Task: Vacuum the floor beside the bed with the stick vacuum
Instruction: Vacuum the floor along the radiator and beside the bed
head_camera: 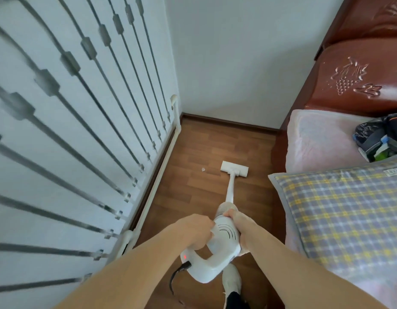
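- Both hands hold the stick vacuum (222,237): the left hand (196,230) grips its handle, the right hand (240,224) wraps its body.
- Its head (234,168) sits on the floor (193,152) beside the bed (326,139).
- Next, it probably needs a push left toward the white scrap (202,169).

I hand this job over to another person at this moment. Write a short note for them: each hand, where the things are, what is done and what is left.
Left hand: grips the handle of the stick vacuum.
Right hand: fingers curled round the vacuum's body.
Floor head: flat on the wooden floor, between the bed and the white wall panel.
Done: cannot tell how much is already swept.
Left: a small white scrap lies just left of the head, not touching it; then the strip up to the corner.
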`<state>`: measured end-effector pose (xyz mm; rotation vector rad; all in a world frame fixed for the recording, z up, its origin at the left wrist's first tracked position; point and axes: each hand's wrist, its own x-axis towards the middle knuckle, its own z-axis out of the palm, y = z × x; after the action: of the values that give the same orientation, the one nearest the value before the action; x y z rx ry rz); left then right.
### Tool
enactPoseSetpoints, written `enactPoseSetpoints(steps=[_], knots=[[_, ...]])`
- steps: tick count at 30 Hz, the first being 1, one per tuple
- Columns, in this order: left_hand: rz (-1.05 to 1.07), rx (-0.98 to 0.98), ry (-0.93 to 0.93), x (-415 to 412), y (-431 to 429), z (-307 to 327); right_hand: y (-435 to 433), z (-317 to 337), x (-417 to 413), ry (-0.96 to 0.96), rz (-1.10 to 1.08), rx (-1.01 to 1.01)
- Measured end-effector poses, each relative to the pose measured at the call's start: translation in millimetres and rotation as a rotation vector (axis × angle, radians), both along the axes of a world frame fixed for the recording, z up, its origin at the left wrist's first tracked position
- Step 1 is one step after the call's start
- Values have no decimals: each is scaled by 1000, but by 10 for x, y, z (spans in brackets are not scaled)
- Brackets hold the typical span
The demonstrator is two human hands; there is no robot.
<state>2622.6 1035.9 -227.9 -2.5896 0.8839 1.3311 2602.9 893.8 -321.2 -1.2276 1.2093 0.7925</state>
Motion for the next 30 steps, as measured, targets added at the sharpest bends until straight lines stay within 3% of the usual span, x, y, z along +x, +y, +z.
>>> enactPoseSetpoints(steps=[7, 16, 19, 24, 30], knots=[[148, -64, -10, -603, 539, 166, 564, 249, -528, 7, 104, 36], [203, -4, 4, -1110, 1371, 249, 1364, 502, -889, 1, 238, 53], [267, -46, -36, -1111, 1446, 204, 1483, 355, -846, -15, 244, 36], [352, -93, 57, -974, 1433, 27, 1437, 24, -640, -37, 208, -9], [380, -116, 63, -437, 1187, -24, 1184, -83, -104, -64, 180, -12]])
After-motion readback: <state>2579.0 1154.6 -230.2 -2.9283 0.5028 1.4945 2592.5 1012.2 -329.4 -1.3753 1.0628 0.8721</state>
